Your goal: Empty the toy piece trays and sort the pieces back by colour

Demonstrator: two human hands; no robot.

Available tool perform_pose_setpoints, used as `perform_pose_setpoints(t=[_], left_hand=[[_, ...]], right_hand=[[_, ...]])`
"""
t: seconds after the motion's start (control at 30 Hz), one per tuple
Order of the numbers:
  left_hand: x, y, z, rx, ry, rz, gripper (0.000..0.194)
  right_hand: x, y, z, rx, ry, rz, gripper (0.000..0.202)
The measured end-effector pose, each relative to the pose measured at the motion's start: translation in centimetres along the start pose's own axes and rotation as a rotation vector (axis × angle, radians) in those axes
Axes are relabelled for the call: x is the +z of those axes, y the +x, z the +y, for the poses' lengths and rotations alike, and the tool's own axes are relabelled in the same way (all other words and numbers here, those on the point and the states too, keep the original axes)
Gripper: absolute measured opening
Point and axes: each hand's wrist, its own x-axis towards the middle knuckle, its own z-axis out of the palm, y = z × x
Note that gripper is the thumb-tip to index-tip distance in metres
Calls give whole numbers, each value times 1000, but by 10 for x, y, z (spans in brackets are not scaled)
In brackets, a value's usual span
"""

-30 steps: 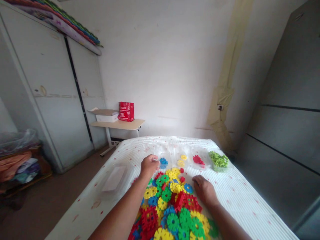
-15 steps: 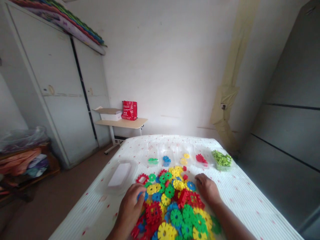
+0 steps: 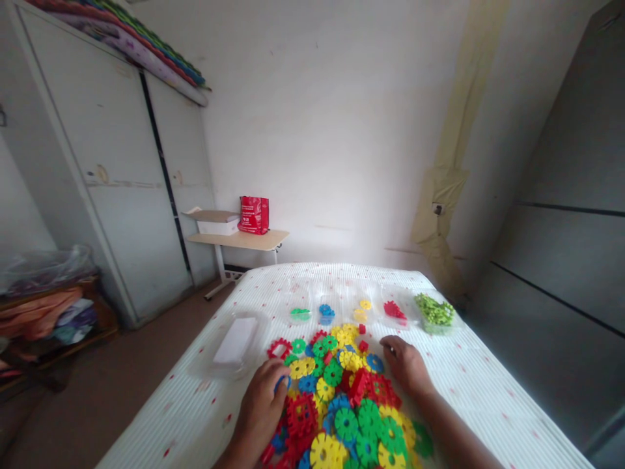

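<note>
A pile of plastic building pieces lies on the table: green notched discs [image 3: 346, 425], yellow notched discs [image 3: 326, 449], blue notched discs and red square lattice pieces [image 3: 301, 417]. My left hand [image 3: 263, 397] rests at the pile's left edge, thumb and fingers closed around a blue notched disc [image 3: 282, 382] that they partly cover. To the right of the pile, my right hand [image 3: 406, 366] has its fingers curled together near a blue disc [image 3: 374, 363]. Whatever may be between those fingertips is too small to make out.
Along the far side stand clear containers holding green pieces [image 3: 300, 314], blue pieces [image 3: 327, 314], yellow pieces [image 3: 360, 315] and red pieces [image 3: 394, 311]. A box of light green pieces [image 3: 435, 311] sits at right. At left lies a clear tray with a white rectangle [image 3: 236, 342].
The view has shifted slightly. My left hand has moved a little to the right, its thumb and fingers still at the blue disc. My right hand stays almost where it was.
</note>
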Motion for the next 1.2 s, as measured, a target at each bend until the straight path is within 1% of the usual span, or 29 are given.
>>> perform_pose_setpoints(t=[0.1,0.2,0.3,0.37,0.43,0.53,0.73,0.83,0.97,1.07,1.2], left_hand=[[0,1,2,-8,-14,-13,23],[-2,1,5,-5,-28,-18,22],[-3,0,6,-10,-38,-15,22],[-3,0,6,-10,-41,-15,22],[-2,0,5,-9,-38,-25,22],[0,0,5,-8,-26,-49,22],[1,1,4,-14,-16,-42,23],[1,1,3,-13,-18,-46,23],[1,1,3,-18,-25,-62,23],[0,2,3,-25,-22,-58,22],[1,2,3,-35,-25,-47,23]], right_hand=[[-6,11,-31,-98,32,-24,31],[-3,27,-72,-185,-14,-131,32],[9,41,-105,-180,-160,-264,30],[19,47,-118,-152,-215,-308,26],[28,50,-123,-126,-238,-322,25],[34,51,-121,-108,-236,-337,25],[26,60,-110,-62,-129,-371,27],[22,66,-111,-58,-68,-382,28],[25,68,-121,-91,-20,-429,37],[32,67,-130,-87,-70,-449,42],[40,66,-140,-54,-174,-461,36]])
